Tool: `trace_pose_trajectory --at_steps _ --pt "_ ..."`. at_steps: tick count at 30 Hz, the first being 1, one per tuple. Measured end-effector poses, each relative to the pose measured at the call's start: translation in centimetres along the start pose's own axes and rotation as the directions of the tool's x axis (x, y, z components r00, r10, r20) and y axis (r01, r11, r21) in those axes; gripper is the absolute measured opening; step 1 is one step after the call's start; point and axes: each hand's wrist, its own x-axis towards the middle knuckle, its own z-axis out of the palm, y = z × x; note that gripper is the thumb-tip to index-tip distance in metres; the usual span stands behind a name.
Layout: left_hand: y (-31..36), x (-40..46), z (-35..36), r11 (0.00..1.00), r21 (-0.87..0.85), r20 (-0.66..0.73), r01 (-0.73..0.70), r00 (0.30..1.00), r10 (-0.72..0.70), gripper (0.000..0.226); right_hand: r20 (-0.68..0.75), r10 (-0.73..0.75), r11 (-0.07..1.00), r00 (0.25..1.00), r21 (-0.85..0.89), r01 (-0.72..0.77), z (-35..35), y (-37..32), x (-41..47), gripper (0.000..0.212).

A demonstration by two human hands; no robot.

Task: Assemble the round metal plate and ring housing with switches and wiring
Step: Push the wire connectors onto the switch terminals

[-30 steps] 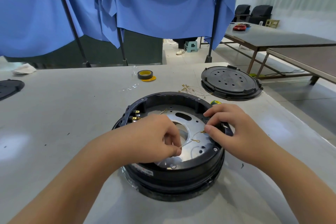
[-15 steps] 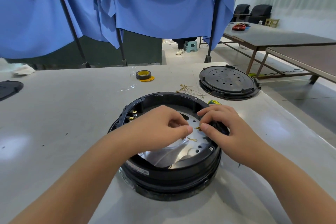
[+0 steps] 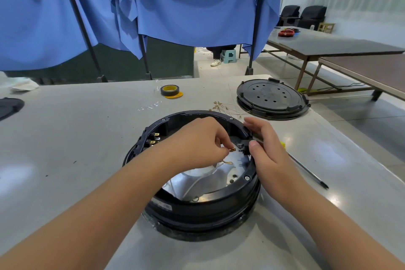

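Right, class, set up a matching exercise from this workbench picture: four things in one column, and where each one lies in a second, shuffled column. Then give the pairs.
Things:
1. roll of tape
2. black perforated lid
3. brass wire terminal
4. loose wires

Places:
A. pinched by the left hand inside the black ring housing
B. on the table's far right corner
C. on the table between the housing and the lid
D. on the table, far side, left of the lid

Pairs: 1-D, 2-B, 3-A, 4-C
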Motion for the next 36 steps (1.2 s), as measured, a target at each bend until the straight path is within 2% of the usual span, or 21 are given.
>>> trace_pose_trajectory --at_steps 4,8,36 --pt "0.0 0.0 0.7 0.999 0.033 -0.045 -0.015 0.999 0.016 0.022 -0.002 0.008 0.999 1.0 -0.037 -0.008 0.0 0.1 0.1 0.046" --pt "0.1 -0.2 1.1 0.998 0.043 -0.083 -0.041 0.996 0.045 0.023 -0.002 -0.007 0.999 1.0 -0.044 0.007 0.0 0.2 0.1 0.039" --pt "-0.9 0.4 2.0 0.989 0.026 -0.112 -0.143 0.983 0.145 0.021 0.008 -0.048 0.997 0.999 -0.058 0.048 0.3 0.6 0.5 0.039"
